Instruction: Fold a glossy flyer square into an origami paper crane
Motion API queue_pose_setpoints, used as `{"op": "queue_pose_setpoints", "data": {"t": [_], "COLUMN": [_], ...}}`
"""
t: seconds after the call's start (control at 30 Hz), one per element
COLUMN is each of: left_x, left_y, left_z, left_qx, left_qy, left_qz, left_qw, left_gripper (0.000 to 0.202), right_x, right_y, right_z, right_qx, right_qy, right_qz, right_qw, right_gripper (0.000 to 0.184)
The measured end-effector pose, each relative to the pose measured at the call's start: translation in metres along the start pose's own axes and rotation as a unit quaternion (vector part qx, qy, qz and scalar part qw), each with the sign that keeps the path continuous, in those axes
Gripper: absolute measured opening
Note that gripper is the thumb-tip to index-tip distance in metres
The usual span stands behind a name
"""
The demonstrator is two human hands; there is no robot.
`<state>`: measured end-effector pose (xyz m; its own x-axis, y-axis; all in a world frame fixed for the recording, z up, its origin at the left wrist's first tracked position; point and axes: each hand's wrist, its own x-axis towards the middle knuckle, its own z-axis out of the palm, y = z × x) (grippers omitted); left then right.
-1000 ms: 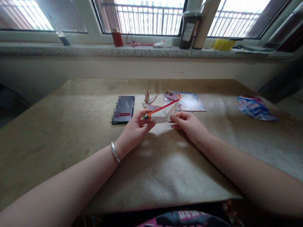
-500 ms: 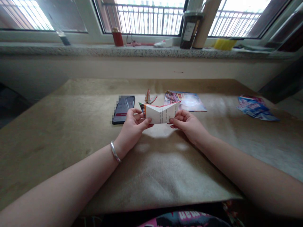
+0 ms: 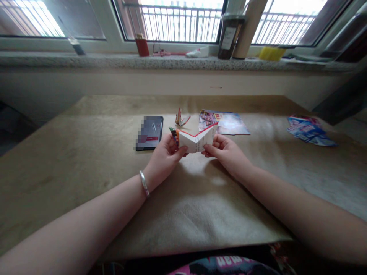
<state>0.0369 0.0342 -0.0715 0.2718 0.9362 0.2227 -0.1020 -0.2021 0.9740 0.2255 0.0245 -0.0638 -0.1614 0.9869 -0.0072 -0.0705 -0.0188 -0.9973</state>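
A folded piece of printed paper, white on the side facing me with a red upper edge, is held just above the table between both hands. It bends into a V at its middle crease. My left hand pinches its left end, thumb in front, where a green and orange printed part shows. At the right end, my right hand grips it between thumb and curled fingers. Behind the paper stands a small folded paper piece. Left of it lies a dark tablet or phone, partly pixelated.
Colourful printed sheets lie behind my right hand. A fan of blue and pink leaflets rests farther right on the table. Along the stone windowsill stand a red container, a dark jar and a yellow object.
My left hand has shifted slightly right, toward the right hand. The paper's fold has deepened, its middle dipping lower and its upper edge opening more into view.
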Motion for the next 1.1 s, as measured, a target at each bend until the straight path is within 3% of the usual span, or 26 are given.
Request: {"op": "queue_pose_setpoints", "data": {"t": [0.2, 0.33, 0.57, 0.83, 1.1], "left_x": [-0.003, -0.005, -0.003, -0.004, -0.004], "left_y": [0.002, 0.004, 0.000, 0.000, -0.004], "left_z": [0.002, 0.004, 0.006, 0.006, 0.005], "left_qx": [0.054, 0.075, 0.048, 0.060, 0.061], "left_qy": [-0.019, -0.030, -0.034, -0.031, -0.044], "left_qz": [0.041, 0.024, -0.001, -0.010, -0.018], "left_qw": [0.997, 0.996, 0.998, 0.998, 0.997], "left_gripper": [0.020, 0.013, 0.026, 0.027, 0.025], "right_x": [0.000, 0.000, 0.003, 0.005, 0.006], "right_y": [-0.001, 0.003, 0.008, 0.009, 0.015], "right_z": [0.002, 0.003, 0.003, 0.008, 0.012], "right_qx": [-0.060, -0.091, -0.068, -0.041, -0.084], "right_qy": [-0.011, -0.032, -0.050, -0.065, -0.064], "right_qz": [-0.042, -0.051, -0.036, -0.019, -0.054], "right_qw": [0.997, 0.994, 0.996, 0.997, 0.993], "right_gripper": [0.032, 0.027, 0.026, 0.024, 0.024]}}
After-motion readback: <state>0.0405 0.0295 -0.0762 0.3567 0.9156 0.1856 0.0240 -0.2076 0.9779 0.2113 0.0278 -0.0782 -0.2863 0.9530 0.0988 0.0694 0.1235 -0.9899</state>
